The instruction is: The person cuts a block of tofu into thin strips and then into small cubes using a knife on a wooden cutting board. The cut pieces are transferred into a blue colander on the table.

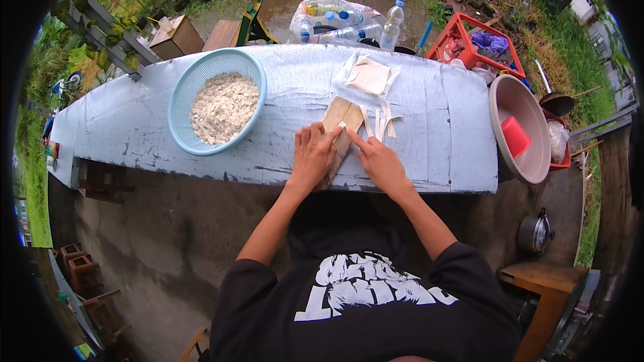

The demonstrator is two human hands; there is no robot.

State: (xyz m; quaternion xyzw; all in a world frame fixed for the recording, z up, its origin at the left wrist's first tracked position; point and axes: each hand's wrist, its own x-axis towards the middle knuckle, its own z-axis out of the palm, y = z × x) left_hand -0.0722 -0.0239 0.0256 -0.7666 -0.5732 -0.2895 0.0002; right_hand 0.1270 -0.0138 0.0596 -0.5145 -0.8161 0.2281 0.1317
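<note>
A narrow wooden board (341,110) lies slanted on the metal-topped table in front of me. On it is a small pale piece (343,124), pinned at its near edge by the fingertips of my left hand (314,155). My right hand (381,162) comes in from the other side, index finger stretched to the same spot and the other fingers curled under. Whether it holds a small blade is hidden. Several thin pale strips (382,123) lie beside the board. Behind them, flat pale sheets (369,75) rest on a clear plastic bag.
A light blue plastic basket (176,125) of small pale pieces (224,108) stands left on the table (131,115). A large basin (538,161) with a red dipper (515,137) is at the right end. Beyond the far edge are bagged plastic bottles (337,17) and a red crate (453,35).
</note>
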